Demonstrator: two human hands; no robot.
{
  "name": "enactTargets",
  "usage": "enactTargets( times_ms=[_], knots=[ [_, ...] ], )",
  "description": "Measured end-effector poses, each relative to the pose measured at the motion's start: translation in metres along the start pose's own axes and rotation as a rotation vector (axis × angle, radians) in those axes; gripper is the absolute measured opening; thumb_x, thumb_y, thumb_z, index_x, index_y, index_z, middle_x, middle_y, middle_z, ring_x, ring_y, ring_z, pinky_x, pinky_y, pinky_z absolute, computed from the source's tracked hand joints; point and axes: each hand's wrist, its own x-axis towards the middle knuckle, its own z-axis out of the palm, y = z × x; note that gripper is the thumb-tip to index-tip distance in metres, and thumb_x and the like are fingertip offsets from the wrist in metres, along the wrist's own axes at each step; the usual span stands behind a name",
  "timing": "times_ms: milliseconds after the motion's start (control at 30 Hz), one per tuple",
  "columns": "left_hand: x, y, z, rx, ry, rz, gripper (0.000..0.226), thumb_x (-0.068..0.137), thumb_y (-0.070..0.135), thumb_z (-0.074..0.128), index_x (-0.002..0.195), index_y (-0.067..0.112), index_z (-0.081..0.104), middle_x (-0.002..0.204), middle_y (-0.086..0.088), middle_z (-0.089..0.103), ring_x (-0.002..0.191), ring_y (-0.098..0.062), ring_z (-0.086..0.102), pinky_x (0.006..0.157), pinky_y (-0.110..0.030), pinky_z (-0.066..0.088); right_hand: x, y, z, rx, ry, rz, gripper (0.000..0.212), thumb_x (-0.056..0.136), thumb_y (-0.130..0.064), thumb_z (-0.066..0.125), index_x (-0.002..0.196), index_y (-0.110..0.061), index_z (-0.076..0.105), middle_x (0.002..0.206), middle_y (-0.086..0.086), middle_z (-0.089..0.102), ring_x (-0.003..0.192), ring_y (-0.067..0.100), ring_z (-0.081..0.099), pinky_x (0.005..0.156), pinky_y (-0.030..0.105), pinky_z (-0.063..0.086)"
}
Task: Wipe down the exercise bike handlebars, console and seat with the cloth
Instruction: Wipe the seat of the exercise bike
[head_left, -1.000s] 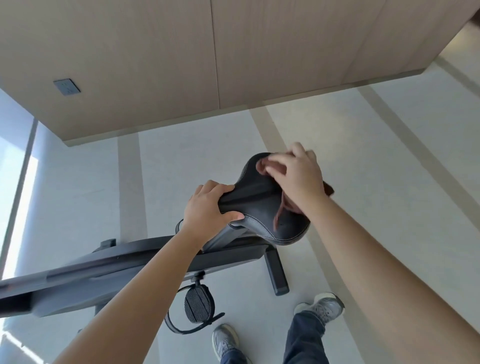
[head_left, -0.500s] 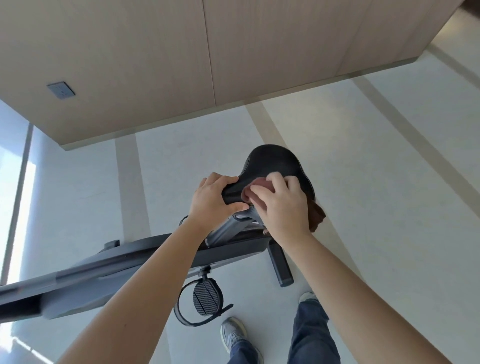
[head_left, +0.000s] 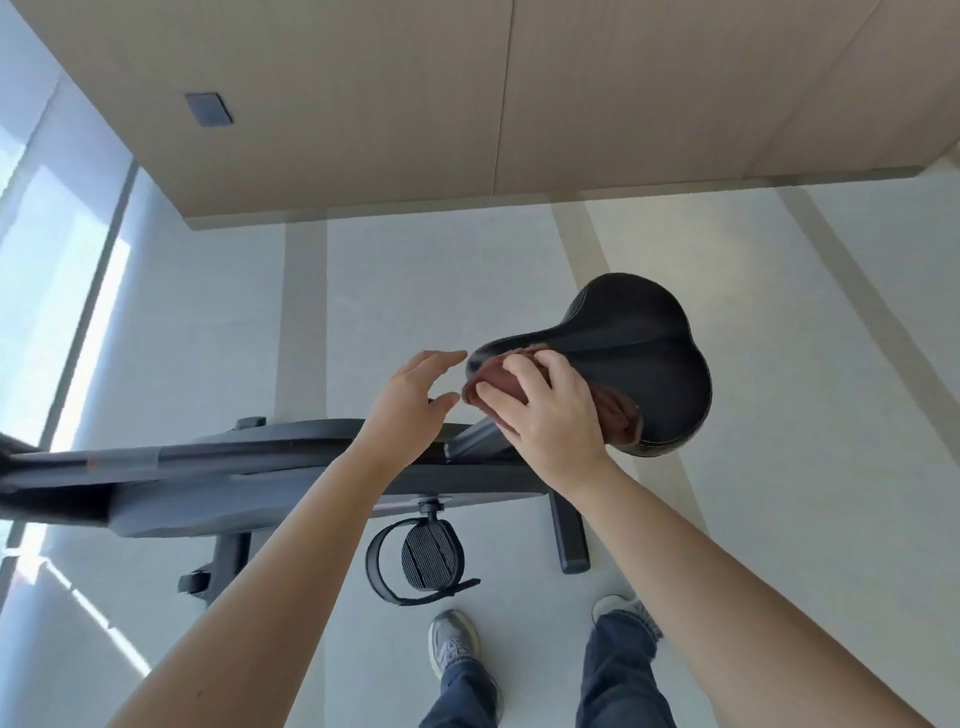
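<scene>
My right hand presses a bunched reddish-brown cloth against the narrow nose of the black seat of the exercise bike, fingers curled over the fabric and gripping it, with more of the cloth trailing under my palm along the near flank of the seat. My left hand hovers just beside the seat's nose with fingers spread and loose, holding nothing and, as far as I can tell, not touching the seat. The seat is the step in hand: the cloth covers only the nose and the near side, while the broad rear pad beyond my right hand lies bare, so I judge the seat as partly wiped at most, though no streak or sheen on the black cover proves which parts have been cleaned. The bike's dark frame runs away from the seat toward the window side, and a strapped pedal hangs below the seat, near my grey shoes on the pale floor. The handlebars and the console are out of the picture, somewhere past the frame's far end, so I cannot say whether they are done or left to do.
</scene>
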Motion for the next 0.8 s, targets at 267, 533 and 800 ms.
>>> enactTargets(
  times_ms=[267,533,800],
  knots=[
    [-0.023,-0.016,-0.005,-0.132,0.063,-0.119,0.036,0.089,0.005,0.052,0.123,0.019,0.052,0.120,0.002,0.053,0.102,-0.008,0.050,0.070,0.006,0.029,-0.028,0.021,-0.015,-0.030,-0.145,0.048,0.006,0.077,-0.020,0.073,0.080,-0.016,0.070,0.092,0.010,0.066,0.081,0.032,0.059,0.061,0.036,0.053],
    [-0.024,-0.017,-0.001,-0.190,0.102,-0.146,0.034,0.089,0.004,0.052,0.120,0.018,0.054,0.119,0.001,0.054,0.097,-0.008,0.050,0.070,0.007,0.029,-0.002,0.029,-0.014,0.135,-0.214,-0.037,0.018,0.079,-0.034,0.068,0.078,-0.015,0.069,0.091,0.009,0.061,0.081,0.031,0.054,0.058,0.032,0.047],
    [-0.017,-0.004,0.009,-0.175,0.060,-0.097,0.040,0.086,0.008,0.057,0.123,0.021,0.050,0.120,0.007,0.051,0.110,-0.011,0.048,0.079,0.001,0.029,0.008,0.021,-0.014,0.141,-0.264,0.016,0.020,0.080,-0.034,0.068,0.077,-0.014,0.069,0.088,0.009,0.059,0.080,0.030,0.053,0.057,0.032,0.047]
  ],
)
